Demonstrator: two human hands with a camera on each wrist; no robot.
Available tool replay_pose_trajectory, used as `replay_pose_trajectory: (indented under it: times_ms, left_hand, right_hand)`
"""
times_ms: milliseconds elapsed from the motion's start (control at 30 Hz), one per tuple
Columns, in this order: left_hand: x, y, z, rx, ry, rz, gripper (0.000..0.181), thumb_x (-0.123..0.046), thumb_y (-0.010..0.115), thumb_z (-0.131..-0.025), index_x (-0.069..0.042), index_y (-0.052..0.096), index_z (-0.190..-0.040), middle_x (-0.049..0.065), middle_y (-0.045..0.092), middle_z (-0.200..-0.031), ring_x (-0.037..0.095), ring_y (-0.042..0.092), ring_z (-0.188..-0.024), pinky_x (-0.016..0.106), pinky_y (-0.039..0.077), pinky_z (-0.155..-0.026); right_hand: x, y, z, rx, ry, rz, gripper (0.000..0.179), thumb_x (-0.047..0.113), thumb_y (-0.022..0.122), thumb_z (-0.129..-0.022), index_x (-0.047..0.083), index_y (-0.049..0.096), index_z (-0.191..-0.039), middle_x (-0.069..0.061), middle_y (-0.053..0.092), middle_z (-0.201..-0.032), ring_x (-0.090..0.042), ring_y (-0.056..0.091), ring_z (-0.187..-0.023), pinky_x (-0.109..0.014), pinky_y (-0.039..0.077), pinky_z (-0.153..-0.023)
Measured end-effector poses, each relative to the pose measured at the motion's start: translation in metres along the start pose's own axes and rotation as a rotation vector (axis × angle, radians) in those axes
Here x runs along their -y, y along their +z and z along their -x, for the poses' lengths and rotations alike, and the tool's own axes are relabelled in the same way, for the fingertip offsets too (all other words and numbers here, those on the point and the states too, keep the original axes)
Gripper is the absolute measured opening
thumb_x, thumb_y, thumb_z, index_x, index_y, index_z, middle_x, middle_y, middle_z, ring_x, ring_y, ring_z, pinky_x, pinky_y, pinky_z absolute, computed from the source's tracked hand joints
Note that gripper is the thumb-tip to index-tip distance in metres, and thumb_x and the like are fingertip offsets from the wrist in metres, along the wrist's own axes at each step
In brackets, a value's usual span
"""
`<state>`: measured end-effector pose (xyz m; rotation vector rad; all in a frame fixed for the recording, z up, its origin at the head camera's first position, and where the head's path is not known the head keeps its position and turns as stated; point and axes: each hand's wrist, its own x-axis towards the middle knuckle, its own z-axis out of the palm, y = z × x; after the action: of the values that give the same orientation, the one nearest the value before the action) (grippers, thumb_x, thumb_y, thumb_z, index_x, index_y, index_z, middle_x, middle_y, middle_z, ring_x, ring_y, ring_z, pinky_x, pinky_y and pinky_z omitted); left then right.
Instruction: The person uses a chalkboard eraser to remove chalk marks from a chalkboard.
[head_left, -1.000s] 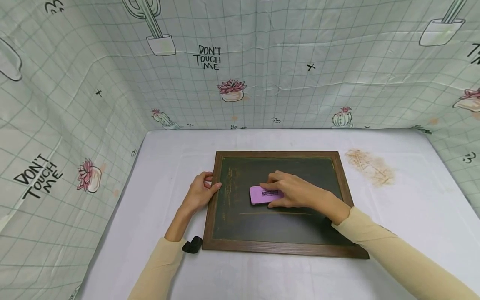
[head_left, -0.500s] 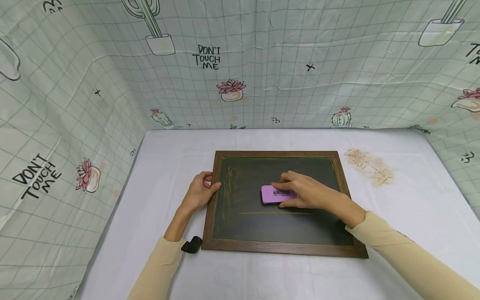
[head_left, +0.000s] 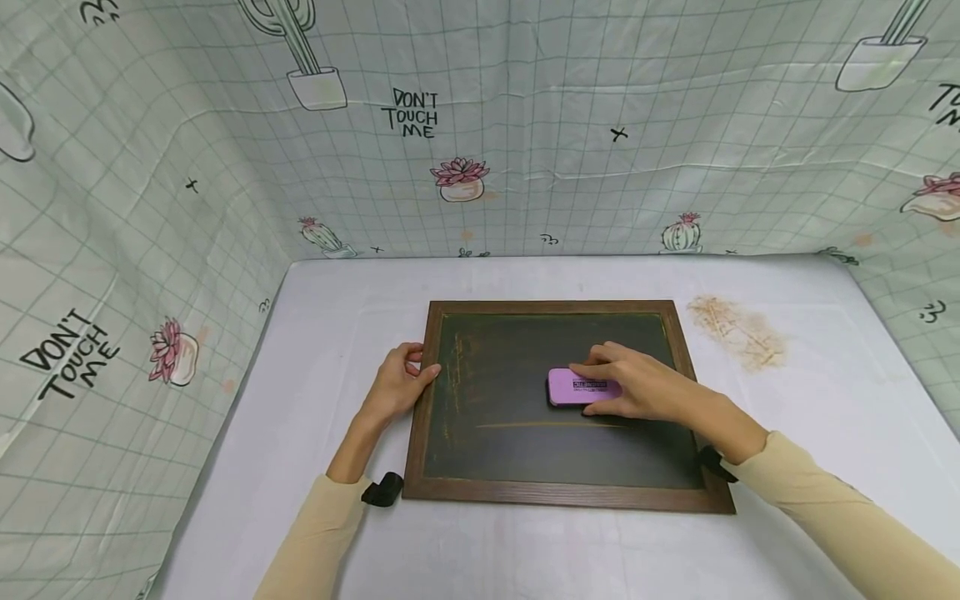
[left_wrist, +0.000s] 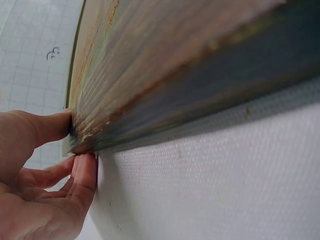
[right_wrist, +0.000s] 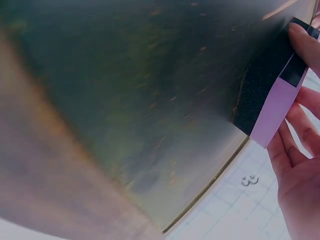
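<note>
eraser (head_left: pixel 561 387) partly hidden by right grip (head_left: pixel 633 383), wooden frame (head_left: pixel 562 493) blurred in left wrist view, both sleeves (head_left: pixel 315 525) cut off

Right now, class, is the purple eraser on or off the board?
On it: the purple eraser lies dark side down against the board, as the right wrist view shows, gripped by the right hand.

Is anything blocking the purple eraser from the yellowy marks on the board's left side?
No, nothing visible. Only the dark board lies between the purple eraser in the right hand and those yellowy marks.

Free room over chalkboard (head_left: pixel 498 379) between left hand (head_left: pixel 397 384) and eraser (head_left: pixel 574 389)
</note>
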<state>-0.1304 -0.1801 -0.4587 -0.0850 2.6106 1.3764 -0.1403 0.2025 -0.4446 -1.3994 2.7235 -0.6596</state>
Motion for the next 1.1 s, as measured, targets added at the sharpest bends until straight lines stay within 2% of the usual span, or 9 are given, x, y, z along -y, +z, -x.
replay_pose_trajectory:
  times_ms: [467,833,1100]
  left_hand:
    - [-0.001,-0.001,0.001,0.016,-0.009,0.015,0.055,-0.014,0.067,-0.101,0.011,0.045,-0.145,0.027,0.054,-0.129,0.035,0.053,-0.107,0.047,0.046,-0.090]
    - [-0.002,0.001,0.001,0.017,-0.012,0.005,0.054,-0.013,0.066,-0.101,0.012,0.045,-0.144,0.027,0.053,-0.128,0.034,0.053,-0.105,0.045,0.045,-0.088]
    - [-0.003,0.000,0.002,0.012,-0.013,0.002,0.053,-0.013,0.065,-0.102,0.012,0.045,-0.144,0.027,0.053,-0.127,0.034,0.052,-0.105,0.044,0.045,-0.088]
  right_hand:
    - [-0.009,-0.009,0.030,-0.060,0.046,0.004,0.057,0.025,0.092,-0.077,0.001,0.073,-0.126,0.001,0.059,-0.101,-0.009,0.052,-0.087,-0.029,0.048,-0.070]
    - [-0.016,-0.012,0.045,-0.096,0.034,-0.011,0.059,0.022,0.094,-0.073,-0.003,0.073,-0.122,0.000,0.060,-0.099,-0.008,0.048,-0.084,-0.025,0.045,-0.068]
    - [-0.014,-0.023,0.053,-0.134,0.011,-0.011,0.058,0.019,0.094,-0.073,-0.003,0.073,-0.122,-0.001,0.063,-0.104,-0.007,0.050,-0.087,-0.022,0.044,-0.070]
